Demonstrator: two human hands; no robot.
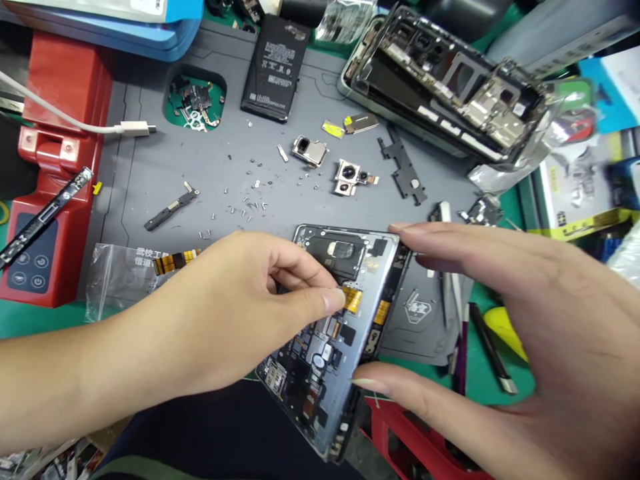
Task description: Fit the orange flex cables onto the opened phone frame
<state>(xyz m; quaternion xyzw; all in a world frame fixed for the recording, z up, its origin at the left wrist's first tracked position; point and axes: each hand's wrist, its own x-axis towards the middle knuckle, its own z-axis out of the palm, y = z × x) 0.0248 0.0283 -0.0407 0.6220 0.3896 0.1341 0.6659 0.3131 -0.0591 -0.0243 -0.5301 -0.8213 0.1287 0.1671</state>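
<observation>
An opened phone [334, 373] is held tilted over the near edge of the mat, its inner parts facing up. My left hand [250, 293] reaches across it, thumb and index finger pinched at an orange flex cable [353, 300]. With my right hand [505, 313] I grip the phone's right edge, thumb at the lower part and fingertips at the top corner. A second orange strip [383, 312] shows on the phone's dark side. My left fingers hide part of the phone's inside.
Loose screws [250, 207], camera modules [347, 177] and a black battery [276, 67] lie on the grey mat [165, 167]. At the back right sits a stack of opened phones [445, 93]. Tweezers [450, 287] lie at right; a red device [60, 167] stands at left.
</observation>
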